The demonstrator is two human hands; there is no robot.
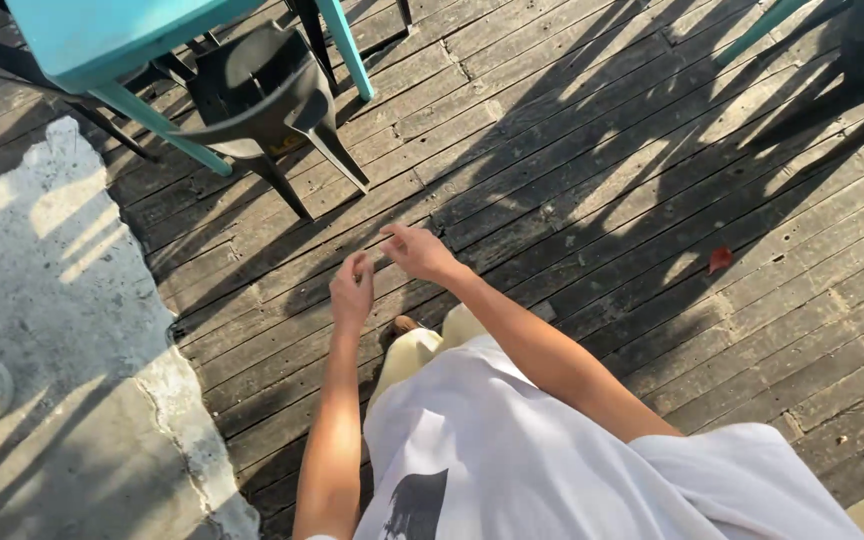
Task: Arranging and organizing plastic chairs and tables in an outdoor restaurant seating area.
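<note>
I look down at my own body in a white shirt and pale trousers, standing on a dark wooden deck [592, 200]. Both arms reach forward over the planks. My left hand [352, 290] has its fingers curled, fingertips pinched together. My right hand [417, 250] is just beyond it, fingers bent toward the left hand. The fingertips of both hands are close together, and I cannot make out anything held between them.
A turquoise table [112, 35] stands at the top left with a dark plastic chair [267, 95] under it. More chair legs show at the top right [852, 70]. A concrete patch [42, 330] borders the deck on the left. A red leaf [720, 259] lies on the planks.
</note>
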